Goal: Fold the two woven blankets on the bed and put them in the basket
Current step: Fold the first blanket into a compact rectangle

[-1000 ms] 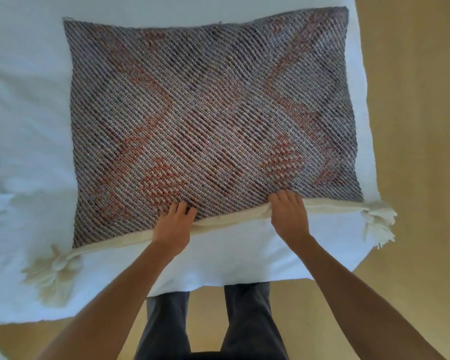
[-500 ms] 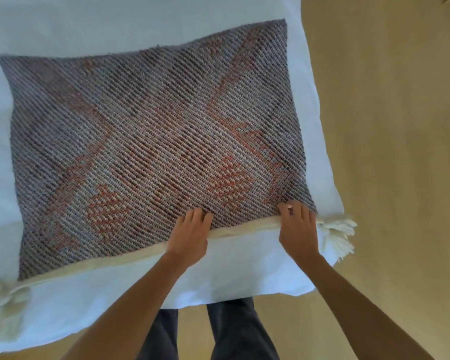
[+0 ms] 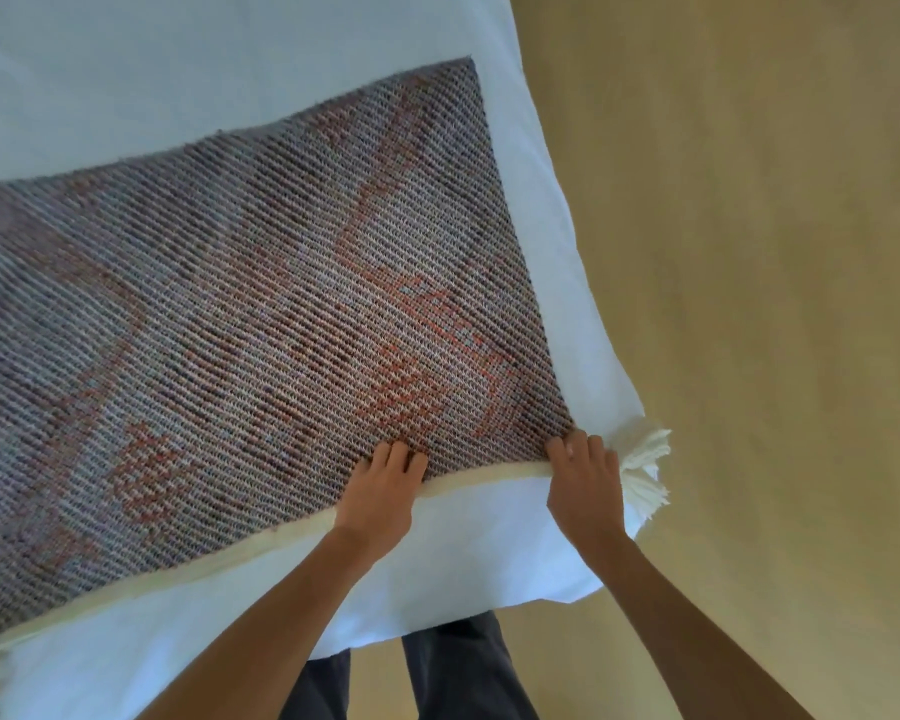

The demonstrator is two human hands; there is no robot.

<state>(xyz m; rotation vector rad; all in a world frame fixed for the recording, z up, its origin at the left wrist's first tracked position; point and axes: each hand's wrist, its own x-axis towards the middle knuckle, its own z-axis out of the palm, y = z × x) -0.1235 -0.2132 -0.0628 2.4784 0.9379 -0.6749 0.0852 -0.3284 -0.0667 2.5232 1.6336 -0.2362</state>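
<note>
Nearest me, below both wrists, are the dark grey trouser legs (image 3: 453,667), standing against the near edge of the white-sheeted bed (image 3: 489,553). My left hand (image 3: 380,491) lies across the cream hem of the grey-violet and rust-orange woven blanket (image 3: 230,330). Its fingers are close to straight on top of the weave. The thumb is hidden, so I cannot tell whether it pinches the edge or only presses on it. My right hand (image 3: 585,475), off to the right of the left one, has its fingers bent over the blanket's near right corner, and I read that as a grip on the cloth. Touching the outer side of that hand, the white fringed tassel (image 3: 645,465) hangs off the mattress corner.

Beyond both sets of fingertips the woven blanket lies flat on the sheet and runs leftward out of frame. How many layers it has I cannot tell. Farther right of the right hand there is only tan floor (image 3: 749,252). No basket and no second blanket are in view.

I judge the step in hand to be taking up this near edge for a fold. To do it well I would:
- get both thumbs under the hem
- lift the corner and mid-edge together, keeping the cloth taut between the hands so it does not sag
- lay hem squarely on the matching edge
- keep the tassel outside the fold
- smooth the weave flat before the next fold
</note>
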